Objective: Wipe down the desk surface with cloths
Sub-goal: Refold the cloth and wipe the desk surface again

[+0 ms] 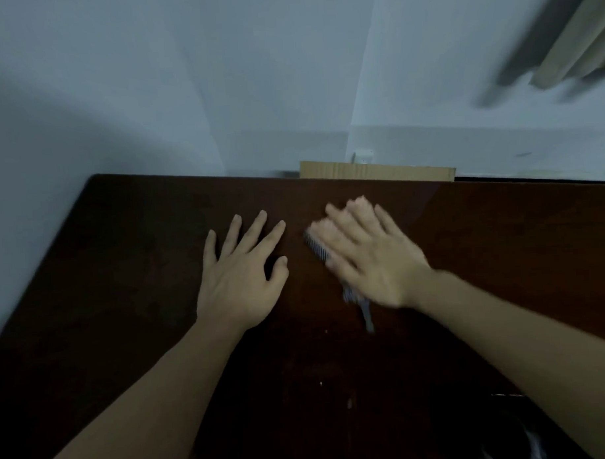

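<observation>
The cloth (317, 250) lies flat on the dark wooden desk (500, 239), mostly hidden beneath the right hand (370, 258) — only a striped grey edge by the forefinger and a thin tail near the wrist show. It looks thin, soft and light, likely to bunch or slide unless pressed from above; a flat palm over its middle seems the surest hold. The right hand presses it with fingers straight and spread, blurred as if sweeping. The left hand (240, 269) rests flat on the desk just beside it, fingers splayed, holding nothing. Counted: one cloth in view — though the task speaks of several — two hands, one desk. Behind the far edge stands one piece of cardboard (378, 171).
</observation>
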The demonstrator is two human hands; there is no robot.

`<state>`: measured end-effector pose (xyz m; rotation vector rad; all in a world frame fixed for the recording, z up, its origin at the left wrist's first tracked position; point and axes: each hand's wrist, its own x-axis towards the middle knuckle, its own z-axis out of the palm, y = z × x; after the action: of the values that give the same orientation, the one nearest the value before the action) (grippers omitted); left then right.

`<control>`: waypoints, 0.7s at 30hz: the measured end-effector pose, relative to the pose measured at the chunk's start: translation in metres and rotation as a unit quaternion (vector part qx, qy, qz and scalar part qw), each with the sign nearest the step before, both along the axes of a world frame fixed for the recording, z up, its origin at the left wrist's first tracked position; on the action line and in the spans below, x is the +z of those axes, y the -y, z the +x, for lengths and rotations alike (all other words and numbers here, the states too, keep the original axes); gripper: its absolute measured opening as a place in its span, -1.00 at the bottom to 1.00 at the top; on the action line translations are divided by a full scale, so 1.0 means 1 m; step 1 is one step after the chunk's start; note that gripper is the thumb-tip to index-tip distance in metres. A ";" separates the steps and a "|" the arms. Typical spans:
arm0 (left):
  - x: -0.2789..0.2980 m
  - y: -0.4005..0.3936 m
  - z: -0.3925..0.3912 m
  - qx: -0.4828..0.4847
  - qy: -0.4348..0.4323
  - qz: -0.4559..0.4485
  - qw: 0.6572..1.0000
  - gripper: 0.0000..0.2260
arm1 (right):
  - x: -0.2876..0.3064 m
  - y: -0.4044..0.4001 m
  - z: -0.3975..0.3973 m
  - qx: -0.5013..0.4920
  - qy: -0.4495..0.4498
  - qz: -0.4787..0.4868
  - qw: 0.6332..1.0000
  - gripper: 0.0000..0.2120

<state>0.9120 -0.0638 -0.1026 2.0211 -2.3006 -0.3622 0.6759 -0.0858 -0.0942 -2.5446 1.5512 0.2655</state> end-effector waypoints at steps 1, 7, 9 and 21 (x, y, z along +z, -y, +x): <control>0.000 0.000 0.000 0.000 -0.001 -0.002 1.000 -0.49 | -0.001 0.021 0.003 -0.028 -0.001 -0.002 1.000 -0.36; -0.001 -0.001 0.000 -0.003 -0.008 -0.004 1.000 -0.49 | 0.001 0.048 0.029 -0.080 0.003 -0.001 0.997 -0.44; -0.001 -0.002 0.003 -0.006 -0.021 -0.003 1.000 -0.48 | 0.003 0.018 0.032 -0.056 0.001 0.001 0.998 -0.44; 0.007 -0.015 0.092 0.038 0.038 -0.001 0.999 -0.40 | 0.002 -0.016 0.034 0.036 0.002 0.013 0.999 -0.42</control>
<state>1.0041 -0.0489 -0.0960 2.1499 -2.2570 -0.2839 0.7102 -0.0701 -0.0922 -2.5835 1.4461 0.2860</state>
